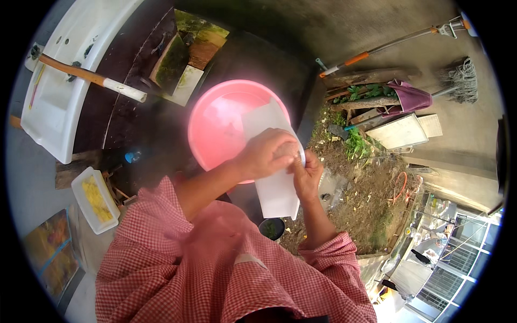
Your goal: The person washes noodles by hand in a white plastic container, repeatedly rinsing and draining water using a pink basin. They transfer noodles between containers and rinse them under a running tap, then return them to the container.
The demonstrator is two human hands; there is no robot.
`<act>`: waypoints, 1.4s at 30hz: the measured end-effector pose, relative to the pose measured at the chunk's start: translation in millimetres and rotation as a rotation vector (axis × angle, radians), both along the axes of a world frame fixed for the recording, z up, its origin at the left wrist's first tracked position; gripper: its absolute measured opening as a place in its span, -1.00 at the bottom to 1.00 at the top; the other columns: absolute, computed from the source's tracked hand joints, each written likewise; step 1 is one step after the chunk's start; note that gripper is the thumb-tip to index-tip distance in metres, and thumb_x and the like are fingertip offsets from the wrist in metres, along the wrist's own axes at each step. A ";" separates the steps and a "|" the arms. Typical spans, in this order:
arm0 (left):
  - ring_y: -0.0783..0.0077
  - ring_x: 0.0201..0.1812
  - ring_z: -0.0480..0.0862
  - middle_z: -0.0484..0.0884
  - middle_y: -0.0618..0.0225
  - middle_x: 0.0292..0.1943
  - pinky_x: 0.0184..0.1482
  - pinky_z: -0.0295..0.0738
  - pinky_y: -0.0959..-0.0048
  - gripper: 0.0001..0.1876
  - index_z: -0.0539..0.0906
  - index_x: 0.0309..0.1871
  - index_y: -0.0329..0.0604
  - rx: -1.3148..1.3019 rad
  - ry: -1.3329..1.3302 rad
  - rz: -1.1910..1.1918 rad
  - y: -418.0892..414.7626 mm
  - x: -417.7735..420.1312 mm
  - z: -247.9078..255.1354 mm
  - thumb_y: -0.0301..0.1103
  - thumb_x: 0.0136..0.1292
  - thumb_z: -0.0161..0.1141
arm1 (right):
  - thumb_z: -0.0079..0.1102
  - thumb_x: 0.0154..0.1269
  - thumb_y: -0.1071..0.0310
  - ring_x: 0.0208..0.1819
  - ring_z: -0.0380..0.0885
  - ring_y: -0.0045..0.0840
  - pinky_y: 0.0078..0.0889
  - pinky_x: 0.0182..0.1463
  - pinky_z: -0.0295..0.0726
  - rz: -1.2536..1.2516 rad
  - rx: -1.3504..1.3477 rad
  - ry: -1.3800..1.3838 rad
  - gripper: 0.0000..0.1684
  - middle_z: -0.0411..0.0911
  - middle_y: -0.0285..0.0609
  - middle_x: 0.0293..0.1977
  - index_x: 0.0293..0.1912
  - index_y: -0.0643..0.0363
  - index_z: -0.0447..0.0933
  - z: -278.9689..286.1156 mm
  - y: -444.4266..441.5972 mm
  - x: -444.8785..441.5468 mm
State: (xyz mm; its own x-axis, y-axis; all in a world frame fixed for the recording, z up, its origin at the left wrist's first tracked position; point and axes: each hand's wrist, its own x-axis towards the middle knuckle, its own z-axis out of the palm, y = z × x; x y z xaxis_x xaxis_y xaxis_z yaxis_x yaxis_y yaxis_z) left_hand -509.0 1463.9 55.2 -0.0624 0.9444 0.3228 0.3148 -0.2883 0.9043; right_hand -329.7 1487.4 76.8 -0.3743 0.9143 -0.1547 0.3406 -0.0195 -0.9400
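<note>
A long white panel with a raised edge [276, 194], seemingly plastic, slants over the rim of a round pink basin [210, 121]. My right hand [307, 177] grips the panel's right edge, thumb on the near face. Across the panel reaches my left hand [264, 155], its fingers curled around a small brownish, rough pad [286, 149] against that same edge. The fingers partly hide the pad, so its exact kind is unclear. Inside the basin the pink surface shines. The panel's lower end hangs outside the basin, towards me.
A wooden-and-white handle [93, 76] juts from a white sink [97, 36] at upper left. Below it stands a white container with yellow pieces [97, 198]. Near my body sits a dark pot [272, 229]. A mop [462, 82] and boards [398, 131] lie along the wall.
</note>
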 end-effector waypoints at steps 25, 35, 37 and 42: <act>0.12 0.13 0.47 0.50 0.12 0.10 0.16 0.38 0.26 -0.66 0.57 0.06 -0.18 0.030 0.344 0.201 -6.1 -78.1 -28.4 -0.41 0.20 0.07 | 0.25 0.15 0.38 -0.55 0.34 -0.76 -0.64 -0.46 0.33 -0.024 0.270 0.147 -0.81 0.42 -0.35 -0.63 -0.49 0.27 0.50 13.4 -10.0 4.1; 0.02 0.02 0.48 0.52 0.12 -0.02 0.11 0.35 0.19 -0.72 0.58 -0.04 -0.17 0.210 0.212 0.117 14.8 -24.8 18.2 -0.28 0.29 -0.02 | 0.25 0.16 0.36 -0.60 0.37 -0.71 -0.60 -0.52 0.34 0.041 0.387 0.083 -0.80 0.45 -0.29 -0.66 -0.49 0.26 0.50 7.0 -7.6 -8.5; 0.02 -0.02 0.50 0.53 0.09 -0.05 0.11 0.36 0.22 -0.75 0.57 -0.06 -0.19 0.059 0.123 0.364 32.0 -58.1 -4.4 -0.35 0.26 -0.01 | 0.26 0.15 0.36 -0.63 0.35 -0.71 -0.59 -0.54 0.33 0.056 0.375 0.062 -0.80 0.42 -0.29 -0.69 -0.49 0.26 0.51 16.7 -11.3 -13.0; 0.10 0.08 0.48 0.52 0.14 0.06 0.16 0.29 0.17 -0.74 0.59 0.00 -0.12 0.177 0.039 -0.113 -6.1 20.0 35.9 -0.35 0.29 0.02 | 0.26 0.14 0.37 -0.60 0.35 -0.72 -0.59 -0.53 0.33 0.026 0.378 0.120 -0.82 0.43 -0.29 -0.66 -0.48 0.26 0.51 5.7 -8.4 4.3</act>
